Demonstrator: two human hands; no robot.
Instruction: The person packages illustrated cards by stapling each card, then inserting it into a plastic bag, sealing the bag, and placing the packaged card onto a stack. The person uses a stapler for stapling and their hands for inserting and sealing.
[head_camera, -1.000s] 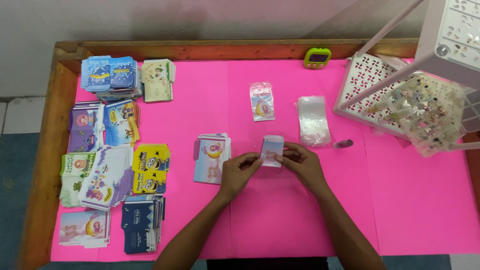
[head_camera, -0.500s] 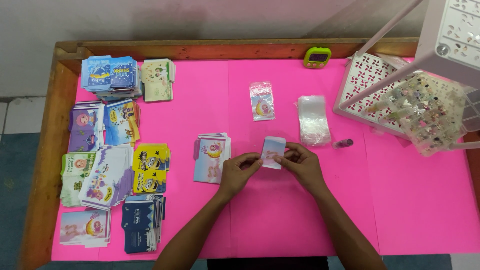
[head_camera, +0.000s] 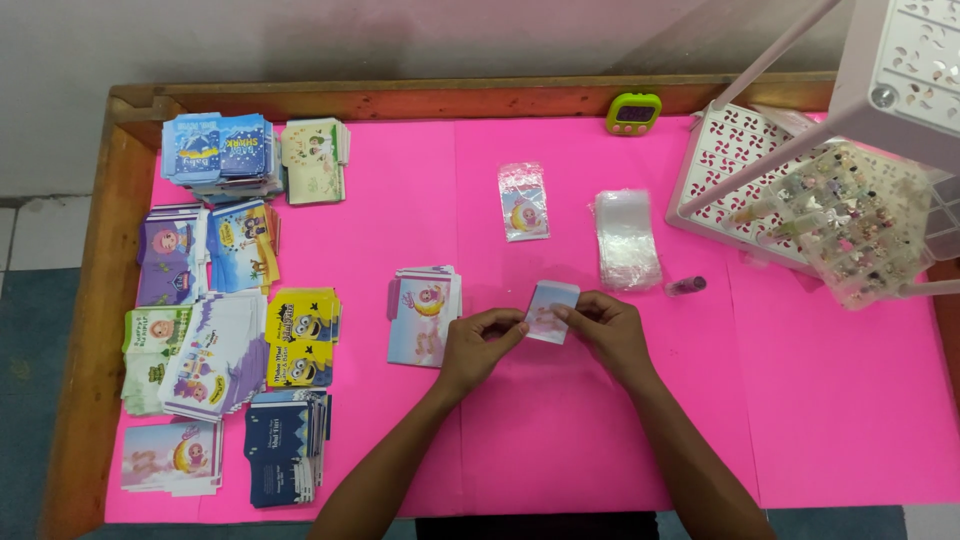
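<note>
Both of my hands meet over the middle of the pink table (head_camera: 560, 430). My left hand (head_camera: 480, 345) and my right hand (head_camera: 605, 330) pinch a small pale card (head_camera: 553, 310) between their fingertips, holding it just above the surface. A short stack of similar illustrated cards (head_camera: 425, 315) lies right beside my left hand. A pile of clear plastic sleeves (head_camera: 627, 240) lies just beyond my right hand, and one card sealed in a sleeve (head_camera: 524, 201) rests further back.
Several stacks of printed cards (head_camera: 225, 300) fill the left side. A green timer (head_camera: 634, 112) sits at the back edge. A white perforated rack (head_camera: 790, 180) and a clear box of small trinkets (head_camera: 860, 225) stand at right, with a small purple tube (head_camera: 686, 286) nearby.
The hands have shifted only slightly around the small card, which stays between the fingertips. Nothing else on the table has moved.
</note>
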